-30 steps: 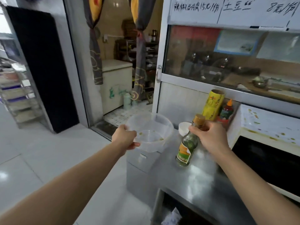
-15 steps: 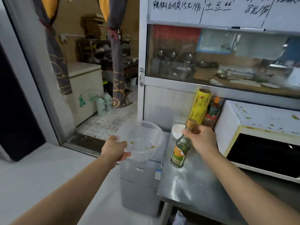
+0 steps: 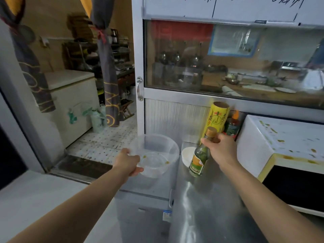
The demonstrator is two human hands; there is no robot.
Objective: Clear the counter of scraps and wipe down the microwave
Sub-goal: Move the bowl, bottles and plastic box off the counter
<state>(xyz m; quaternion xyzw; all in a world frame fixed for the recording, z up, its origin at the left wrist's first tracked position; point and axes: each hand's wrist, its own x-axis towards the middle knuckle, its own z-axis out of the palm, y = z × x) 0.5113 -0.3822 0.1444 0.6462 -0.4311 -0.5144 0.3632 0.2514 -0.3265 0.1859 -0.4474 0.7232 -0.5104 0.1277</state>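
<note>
We are gripping things in both hands at this moment. Our right hand (image 3: 221,150) is curling its fingers round the neck of a small glass bottle (image 3: 199,158), just under its tan cap, and the bottle is tilting with its base at or just above the steel table (image 3: 201,207); we cannot tell whether it is touching. Our left hand (image 3: 127,161) is pinching the near rim of a clear plastic container (image 3: 158,151), holding it off the table's left edge, over a grey cabinet (image 3: 145,204). A few yellowish scraps are sticking to the container's bottom.

Taking the bottle as our landmark: a small white bowl (image 3: 187,155) is sitting just behind and left of it on the table, a yellow roll (image 3: 216,118) is standing upright behind it against the wall panel, and a red-capped sauce bottle (image 3: 232,124) is standing right of that roll. The microwave (image 3: 280,142) is sitting to the right of the bottle, its white top spotted with greenish-yellow splashes and its dark door facing us.

We are judging that we are in the clearing step, with the wiping not yet begun. Next we are likely needing to park the bottle upright back beside the roll, which calls for a steady set-down since glass on steel is slippery, then carry the container away to empty it. No cloth is showing, so one is needing fetching before the microwave's top.
</note>
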